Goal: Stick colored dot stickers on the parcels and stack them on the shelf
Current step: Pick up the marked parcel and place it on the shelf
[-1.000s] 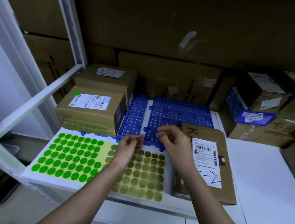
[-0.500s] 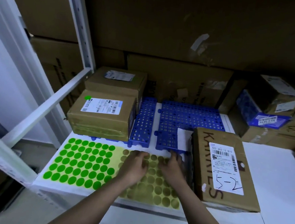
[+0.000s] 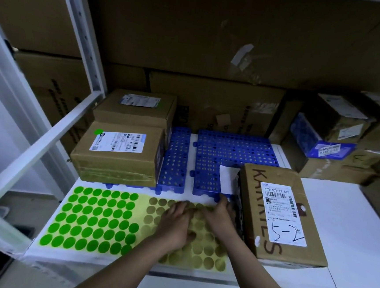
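Note:
Two dot-sticker sheets lie at the front of the white shelf [image 3: 348,238]: a bright green sheet [image 3: 95,220] on the left and an olive sheet [image 3: 202,253] beside it. My left hand [image 3: 175,223] rests flat on the olive sheet. My right hand [image 3: 219,217] sits at the sheet's top right, one finger pointing forward; its other fingertips meet the left hand's and are hidden. A brown parcel [image 3: 279,216] with a white label lies just right of my right hand. A parcel bearing a green dot [image 3: 119,153] stands at the back left.
A second labelled parcel [image 3: 137,109] sits behind the dotted one. Blue perforated mats [image 3: 234,152] cover the shelf's middle, with a white slip [image 3: 226,179] on them. More parcels [image 3: 332,138] are piled at the right. A white shelf post [image 3: 83,33] rises on the left, large cartons behind.
Both hands came down from above the blue mats onto the olive sticker sheet and have drawn closer together. The view has shifted nearer to the shelf.

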`<action>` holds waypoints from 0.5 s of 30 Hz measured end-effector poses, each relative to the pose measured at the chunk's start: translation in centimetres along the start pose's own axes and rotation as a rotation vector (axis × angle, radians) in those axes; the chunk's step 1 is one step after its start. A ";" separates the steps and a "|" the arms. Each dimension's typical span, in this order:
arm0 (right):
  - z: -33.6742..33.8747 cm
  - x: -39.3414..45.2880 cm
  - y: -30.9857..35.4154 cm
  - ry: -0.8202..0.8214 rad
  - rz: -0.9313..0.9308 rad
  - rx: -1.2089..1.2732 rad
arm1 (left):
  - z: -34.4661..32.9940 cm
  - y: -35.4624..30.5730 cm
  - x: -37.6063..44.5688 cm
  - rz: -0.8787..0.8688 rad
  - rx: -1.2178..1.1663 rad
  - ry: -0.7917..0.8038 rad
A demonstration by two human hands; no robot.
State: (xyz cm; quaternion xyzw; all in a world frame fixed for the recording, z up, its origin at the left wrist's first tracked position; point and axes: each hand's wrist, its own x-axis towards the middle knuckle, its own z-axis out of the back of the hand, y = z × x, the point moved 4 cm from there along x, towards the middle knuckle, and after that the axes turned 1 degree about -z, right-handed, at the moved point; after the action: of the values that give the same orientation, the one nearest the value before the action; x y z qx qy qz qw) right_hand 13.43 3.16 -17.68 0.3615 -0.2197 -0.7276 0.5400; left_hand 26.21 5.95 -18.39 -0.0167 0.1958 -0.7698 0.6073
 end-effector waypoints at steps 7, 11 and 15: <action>0.5 0.1 0.4 -0.035 0.039 -0.007 | 0.2 0.4 0.2 0.060 -0.019 0.005; 1.1 -0.3 0.9 -0.087 0.147 0.114 | 0.1 0.5 0.2 0.068 -0.037 0.007; 1.4 -1.1 1.1 -0.077 0.171 -0.014 | 0.1 0.5 0.2 0.074 -0.065 0.004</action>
State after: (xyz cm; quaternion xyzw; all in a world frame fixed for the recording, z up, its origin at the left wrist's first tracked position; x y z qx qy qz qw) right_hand 13.19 3.73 -15.72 0.3094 -0.2653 -0.6936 0.5939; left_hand 26.64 5.60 -18.47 -0.0275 0.2222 -0.7400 0.6343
